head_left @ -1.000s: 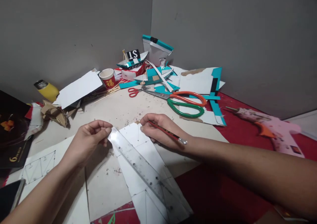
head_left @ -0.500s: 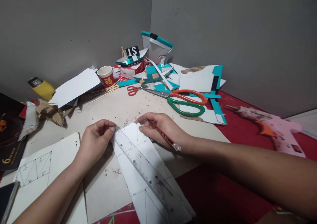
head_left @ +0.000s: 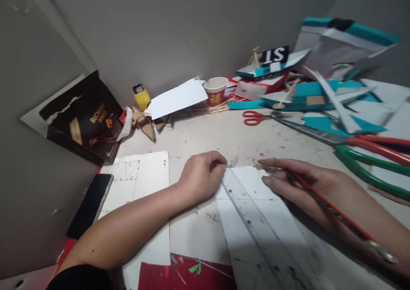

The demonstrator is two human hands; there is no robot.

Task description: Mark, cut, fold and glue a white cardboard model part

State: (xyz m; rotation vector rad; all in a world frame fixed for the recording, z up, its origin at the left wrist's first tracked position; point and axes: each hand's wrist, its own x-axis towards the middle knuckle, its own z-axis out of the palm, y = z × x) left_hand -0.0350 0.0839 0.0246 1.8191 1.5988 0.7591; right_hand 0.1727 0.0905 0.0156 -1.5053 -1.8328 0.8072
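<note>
My left hand (head_left: 202,175) is closed in a pinch at the top end of a clear ruler (head_left: 249,222). The ruler lies slantwise on a white card (head_left: 233,230) marked with pencil lines and dots. In my right hand (head_left: 317,183) a red-and-black pencil (head_left: 333,209) rests under the fingers, its back end toward my wrist. The thumb and forefinger of that hand are by the card's top right corner; the pencil's tip is blurred. Left of my left forearm lies a notebook page (head_left: 153,174) with a drawn truss-like figure.
Large scissors (head_left: 342,145) with green and red handles and small red scissors (head_left: 253,118) lie ahead. Behind stand a paper cup (head_left: 215,94), a yellow bottle (head_left: 141,98) and cardboard boats (head_left: 272,70). At left are a phone (head_left: 89,204) and a dark box (head_left: 86,123).
The view has swung left, bringing the dark box and whole phone into sight; the glue gun has left it. Both hands stay at the card's top edge, the right a little farther from the left.
</note>
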